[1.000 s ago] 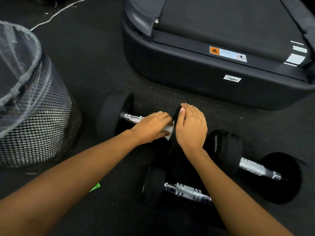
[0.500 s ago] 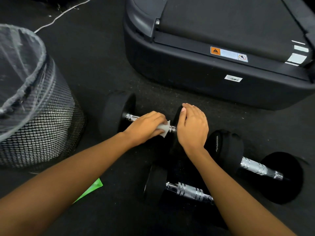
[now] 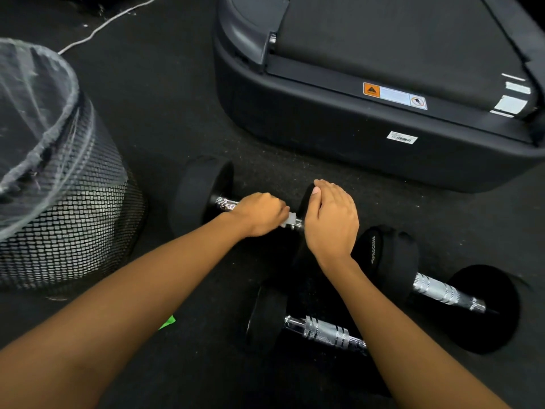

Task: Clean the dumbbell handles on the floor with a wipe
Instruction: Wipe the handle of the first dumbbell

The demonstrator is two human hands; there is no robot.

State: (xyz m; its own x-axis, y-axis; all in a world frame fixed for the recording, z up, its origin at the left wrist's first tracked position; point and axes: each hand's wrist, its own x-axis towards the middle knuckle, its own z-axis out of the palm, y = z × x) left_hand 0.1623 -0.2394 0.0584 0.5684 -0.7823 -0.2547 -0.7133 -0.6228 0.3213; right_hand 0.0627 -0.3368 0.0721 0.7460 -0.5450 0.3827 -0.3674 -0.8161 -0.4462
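Observation:
Three black dumbbells with chrome handles lie on the dark floor. My left hand (image 3: 259, 214) grips a white wipe (image 3: 287, 221) wrapped round the handle (image 3: 225, 203) of the far dumbbell (image 3: 200, 190). My right hand (image 3: 330, 219) rests flat on that dumbbell's right weight, fingers straight, hiding most of it. A second dumbbell (image 3: 386, 258) lies to the right with its handle (image 3: 442, 292) bare. The third dumbbell's handle (image 3: 321, 332) shows below my right forearm.
A black mesh bin (image 3: 73, 219) lined with clear plastic stands at the left. A treadmill base (image 3: 339, 128) fills the far right. A green scrap (image 3: 168, 322) lies on the floor by my left forearm. A white cable (image 3: 97, 29) runs at the far left.
My left hand slid the wipe left along the handle and back a little to the right. My right hand stayed on the weight.

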